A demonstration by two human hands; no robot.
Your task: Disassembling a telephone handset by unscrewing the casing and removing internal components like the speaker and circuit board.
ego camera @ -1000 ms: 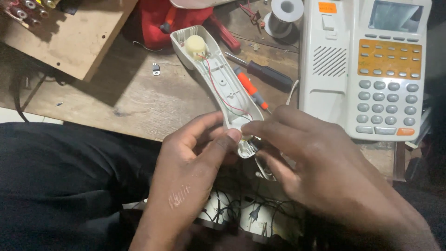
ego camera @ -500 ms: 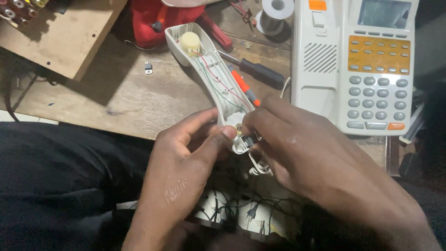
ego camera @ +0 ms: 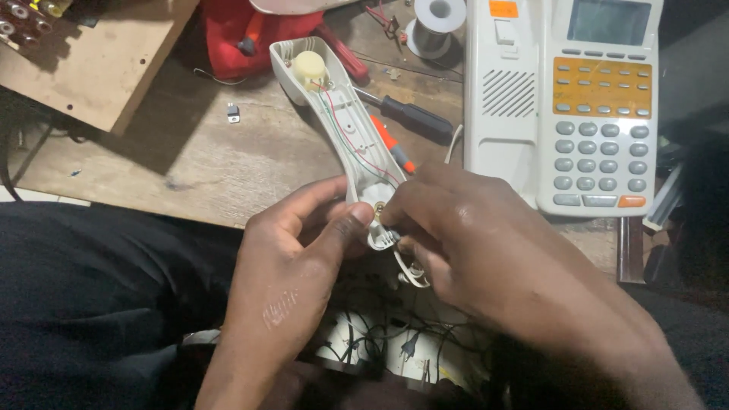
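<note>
- Handset shell (ego camera: 342, 121): opened white telephone handset half, inside facing up, lying slantwise on the wooden bench with its lower end between your two hands. A round cream speaker capsule (ego camera: 310, 68) sits in the upper end; thin red and green wires (ego camera: 351, 137) run down the inside.
- Left hand (ego camera: 292, 262): you pinch the shell's lower end, thumb pressed against its edge, fingers curled beneath.
- Right hand (ego camera: 486, 243): closed in a fingertip grip at the same lower end, on a small part you cannot make out; a white cord (ego camera: 410, 272) trails from under it.
- Telephone base (ego camera: 566, 99): white desk set with grey keys and an orange panel, just right of the shell.
- Screwdrivers: a black-handled one (ego camera: 414, 118) and a smaller orange one (ego camera: 391, 140), lying between shell and base.
- Solder spool (ego camera: 434, 21): at the bench's far edge.
- Red tool (ego camera: 250, 38): behind the shell's upper end.
- Wooden board (ego camera: 99, 61): upper left of the bench.
</note>
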